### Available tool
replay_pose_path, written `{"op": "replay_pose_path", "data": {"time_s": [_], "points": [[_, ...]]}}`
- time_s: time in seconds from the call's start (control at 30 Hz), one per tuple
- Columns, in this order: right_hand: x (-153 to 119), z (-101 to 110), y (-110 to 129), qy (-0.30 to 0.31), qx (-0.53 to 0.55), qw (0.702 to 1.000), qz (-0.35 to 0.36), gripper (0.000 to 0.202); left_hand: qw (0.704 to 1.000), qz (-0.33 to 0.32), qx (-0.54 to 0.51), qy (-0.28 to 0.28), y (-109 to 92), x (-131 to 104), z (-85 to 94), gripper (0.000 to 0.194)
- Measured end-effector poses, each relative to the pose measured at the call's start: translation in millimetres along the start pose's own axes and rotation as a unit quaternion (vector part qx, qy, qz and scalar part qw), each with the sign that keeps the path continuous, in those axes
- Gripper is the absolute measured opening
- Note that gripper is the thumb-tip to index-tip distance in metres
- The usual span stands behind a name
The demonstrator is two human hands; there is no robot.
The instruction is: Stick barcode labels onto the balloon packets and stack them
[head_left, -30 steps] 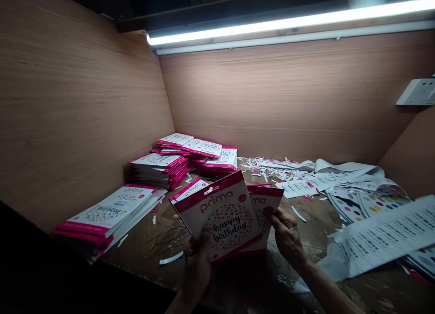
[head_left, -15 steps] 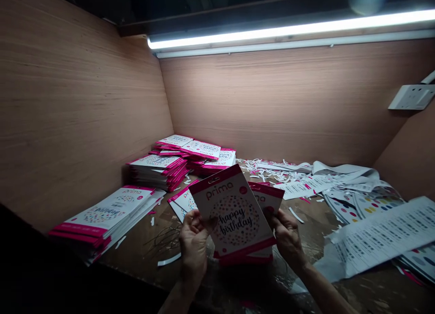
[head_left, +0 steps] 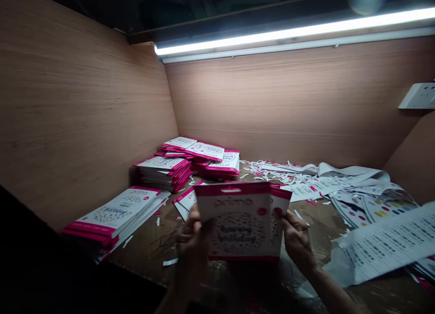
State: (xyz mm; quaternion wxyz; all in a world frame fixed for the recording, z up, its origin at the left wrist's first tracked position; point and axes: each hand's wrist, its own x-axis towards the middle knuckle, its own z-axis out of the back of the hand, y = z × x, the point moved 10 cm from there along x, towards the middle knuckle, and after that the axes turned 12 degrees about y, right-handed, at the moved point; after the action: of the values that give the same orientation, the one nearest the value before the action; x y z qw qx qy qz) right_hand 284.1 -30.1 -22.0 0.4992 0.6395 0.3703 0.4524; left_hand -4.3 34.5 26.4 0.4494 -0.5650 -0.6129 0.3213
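Observation:
A white packet with pink bands (head_left: 238, 223), printed "prima" and "happy birthday", is upright near the bottom centre, blurred by motion. My left hand (head_left: 193, 241) grips its left edge, thumb on the front. Behind it, a second packet of the same kind (head_left: 282, 200) shows at the right, and my right hand (head_left: 298, 237) is closed on its right edge. The front packet covers most of the one behind. A loose packet (head_left: 186, 201) lies on the table just beyond my left hand.
At the left is a fanned stack of packets (head_left: 115, 210), with taller stacks (head_left: 166, 164) behind it. Paper scraps (head_left: 278, 169) line the back. Printed sheets (head_left: 390, 243) and dotted sheets (head_left: 353, 210) lie right. A lit tube (head_left: 288, 33) hangs above.
The front packet has turned from tilted to nearly level and sits slightly lower and further right. More of it now overlaps the packet behind. The view has shifted a little.

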Motion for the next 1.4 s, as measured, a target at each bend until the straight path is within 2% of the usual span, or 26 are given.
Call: {"op": "replay_pose_path", "data": {"time_s": [0.07,0.1,0.13,0.2,0.27,0.33,0.4,0.47,0.53,0.63,0.77,0.93,1.0,1.03,1.1,1.2,1.27,1.3,1.33,1.37,1.4], "points": [[-11.0,-6.0,4.9,0.017,-0.031,0.999,0.014,0.025,0.996,0.034,-0.022,0.080,40.9,-12.0,-28.0,0.020],[-17.3,-7.0,4.4,0.025,-0.045,0.999,0.013,0.028,0.995,0.038,-0.023,0.093,56.3,-17.5,-32.6,0.020],[-23.8,-7.4,3.6,0.034,-0.055,0.998,0.016,0.034,0.994,0.037,-0.017,0.098,67.4,-22.0,-33.2,0.019],[-36.2,-8.5,3.1,0.055,-0.068,0.995,0.037,0.043,0.996,0.018,0.012,0.088,76.6,-27.9,-27.1,0.019],[-46.5,-10.4,2.3,0.064,-0.080,0.993,0.060,0.042,0.997,0.001,0.027,0.078,75.7,-30.7,-21.8,0.020],[-52.7,-13.4,-4.6,0.061,-0.087,0.993,0.049,0.040,0.997,0.001,0.008,0.082,73.6,-31.1,-21.7,0.029],[-55.7,-17.2,-12.3,0.055,-0.094,0.993,0.032,0.038,0.994,0.017,-0.003,0.109,73.7,-30.6,-26.6,0.045],[-56.9,-21.2,-15.4,0.056,-0.101,0.993,0.037,0.033,0.987,0.045,0.041,0.150,76.7,-31.4,-32.4,0.055],[-57.4,-20.6,-17.8,0.046,-0.111,0.992,0.039,0.025,0.977,0.068,0.112,0.167,79.4,-33.3,-32.4,0.052],[-58.0,-16.7,-21.1,0.031,-0.113,0.993,0.032,0.023,0.971,0.075,0.170,0.150,76.8,-36.2,-29.0,0.053],[-59.1,-16.1,-22.7,0.033,-0.116,0.992,0.027,0.026,0.971,0.074,0.179,0.138,74.0,-39.9,-32.5,0.059],[-60.5,-17.7,-27.7,0.034,-0.100,0.994,0.014,0.027,0.969,0.071,0.193,0.139,76.9,-41.5,-31.2,0.042],[-59.6,-15.3,-25.6,0.018,-0.082,0.996,0.010,0.030,0.968,0.075,0.188,0.149,73.3,-38.1,-31.9,0.045],[-58.3,-13.7,-23.2,0.008,-0.066,0.998,0.007,0.031,0.966,0.084,0.179,0.164,71.2,-35.2,-34.9,0.049],[-52.5,-14.1,-21.4,0.010,-0.013,1.000,-0.024,0.031,0.957,0.126,0.121,0.230,70.4,-29.8,-50.4,0.056],[-39.8,-27.4,-25.1,0.076,0.101,0.986,-0.107,0.034,0.906,0.245,-0.036,0.342,80.7,-31.3,-87.7,0.054],[-29.6,-32.5,-26.5,0.120,0.134,0.973,-0.141,0.038,0.874,0.312,-0.118,0.353,93.1,-31.6,-105.7,0.045],[-22.3,-31.4,-26.4,0.142,0.110,0.973,-0.146,0.038,0.867,0.333,-0.142,0.342,101.3,-29.6,-111.2,0.042],[-12.9,-27.1,-26.5,0.165,0.038,0.975,-0.146,0.036,0.864,0.348,-0.158,0.329,110.5,-26.8,-115.2,0.039],[-1.1,-19.4,-26.8,0.184,-0.069,0.970,-0.144,0.034,0.861,0.358,-0.172,0.317,120.1,-23.8,-118.3,0.038],[13.8,-8.2,-26.5,0.192,-0.191,0.953,-0.137,0.036,0.858,0.367,-0.182,0.309,129.8,-20.9,-120.4,0.038]]}}
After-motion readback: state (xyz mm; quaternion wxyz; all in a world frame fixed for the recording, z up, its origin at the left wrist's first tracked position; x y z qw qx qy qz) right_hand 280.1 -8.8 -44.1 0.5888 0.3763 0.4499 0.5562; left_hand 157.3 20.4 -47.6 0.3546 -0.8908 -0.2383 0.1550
